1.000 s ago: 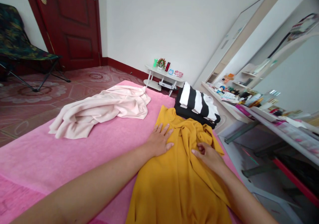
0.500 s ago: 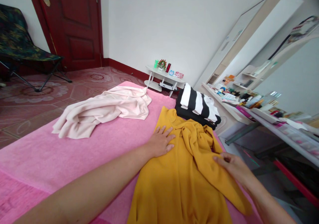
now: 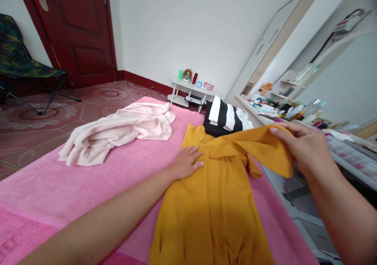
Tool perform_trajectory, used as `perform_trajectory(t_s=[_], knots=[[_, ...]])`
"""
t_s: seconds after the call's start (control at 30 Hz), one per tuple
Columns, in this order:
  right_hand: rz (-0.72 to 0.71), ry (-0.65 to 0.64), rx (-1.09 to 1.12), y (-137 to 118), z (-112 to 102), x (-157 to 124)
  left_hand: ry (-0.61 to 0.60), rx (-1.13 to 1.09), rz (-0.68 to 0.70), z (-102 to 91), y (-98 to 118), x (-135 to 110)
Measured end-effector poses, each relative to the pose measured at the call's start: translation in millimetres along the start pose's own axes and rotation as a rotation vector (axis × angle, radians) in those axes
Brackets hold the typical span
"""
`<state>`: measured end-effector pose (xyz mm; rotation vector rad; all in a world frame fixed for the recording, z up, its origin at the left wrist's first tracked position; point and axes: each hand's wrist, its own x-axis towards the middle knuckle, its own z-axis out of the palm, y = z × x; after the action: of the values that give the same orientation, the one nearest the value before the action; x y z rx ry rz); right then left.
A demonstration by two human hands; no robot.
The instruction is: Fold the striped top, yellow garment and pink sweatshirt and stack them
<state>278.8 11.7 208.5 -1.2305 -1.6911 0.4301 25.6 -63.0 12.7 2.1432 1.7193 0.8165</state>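
So the long mustard-yellow garment of soft, matte cloth [image 3: 212, 202] is laid out on the plush pink cover [image 3: 138, 174], collar end pointing away, with a crumpled pale pink cloth [image 3: 123, 129] off to the left and a folded black-and-white striped fabric stack [image 3: 226, 113] just beyond the collar. The left hand [image 3: 187, 162] is laid palm-down on the upper left part, fingers a bit spread, nothing gripped. In the right hand [image 3: 300, 141], a mustard-yellow sleeve [image 3: 255, 143] is pinched between thumb and fingers near its loose end, lifted clear of the cover and drooping below the grip. Handling-wise, it'd be judged light and pretty floppy, nothing fragile, though creases are probably picked up easily. Whether it's slippery can't really be told from here. The sleeve is likely best taken near its end, with the body pinned by a flat palm, since the whole thing could get dragged if it's tugged unpinned.
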Motion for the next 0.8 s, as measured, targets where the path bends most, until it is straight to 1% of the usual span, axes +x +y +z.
perform_trajectory(t_s=[0.03,0.07,0.1,0.13,0.17,0.23,0.27,0.3,0.33,0.37,0.4,0.47,0.53,0.6,0.67,0.73,0.8], knots=[[-0.180,-0.064,-0.086,-17.1,6.0,-12.9,0.043,-0.094,-0.038,-1.6,-1.6,1.5],[-0.344,-0.120,-0.190,-31.0,14.2,-31.9,0.096,-0.198,-0.078,-3.1,-3.6,3.1],[-0.496,-0.176,-0.282,-40.9,24.2,-56.1,0.150,-0.307,-0.114,-4.1,-5.9,4.7],[-0.628,-0.272,-0.364,-46.8,35.2,-83.7,0.201,-0.411,-0.143,-4.6,-8.5,6.3],[-0.747,-0.448,-0.430,-48.7,46.2,-112.3,0.246,-0.505,-0.164,-4.5,-11.1,7.8],[-0.852,-0.874,-0.551,-43.4,64.1,-162.9,0.315,-0.642,-0.193,-3.0,-15.6,10.4],[-0.885,-1.023,-0.564,-38.1,69.4,-181.2,0.339,-0.685,-0.201,-1.9,-17.2,11.4],[-0.891,-1.117,-0.567,-32.2,71.7,-193.6,0.351,-0.712,-0.203,-0.7,-18.3,12.1],[-0.880,-1.154,-0.559,-26.7,71.3,-200.2,0.357,-0.726,-0.201,0.3,-18.8,12.8],[-0.845,-1.143,-0.553,-21.9,68.7,-201.8,0.358,-0.733,-0.196,1.1,-18.9,13.3],[-0.786,-1.106,-0.557,-18.2,64.6,-199.9,0.357,-0.735,-0.189,1.7,-18.8,13.7],[-0.625,-1.042,-0.595,-14.6,55.4,-191.7,0.357,-0.732,-0.179,2.8,-18.5,14.5],[-0.444,-1.077,-0.635,-15.6,49.2,-185.3,0.357,-0.722,-0.173,4.0,-19.1,15.2],[-0.329,-1.173,-0.607,-21.0,46.8,-183.9,0.353,-0.710,-0.162,5.8,-20.5,15.9],[-0.287,-1.222,-0.529,-29.7,45.8,-184.7,0.351,-0.704,-0.151,7.5,-22.0,16.4],[-0.271,-1.205,-0.475,-38.2,43.9,-184.7,0.348,-0.703,-0.148,8.6,-22.9,16.6],[-0.222,-1.171,-0.513,-41.7,41.6,-184.0,0.338,-0.700,-0.154,8.9,-22.9,16.5]])
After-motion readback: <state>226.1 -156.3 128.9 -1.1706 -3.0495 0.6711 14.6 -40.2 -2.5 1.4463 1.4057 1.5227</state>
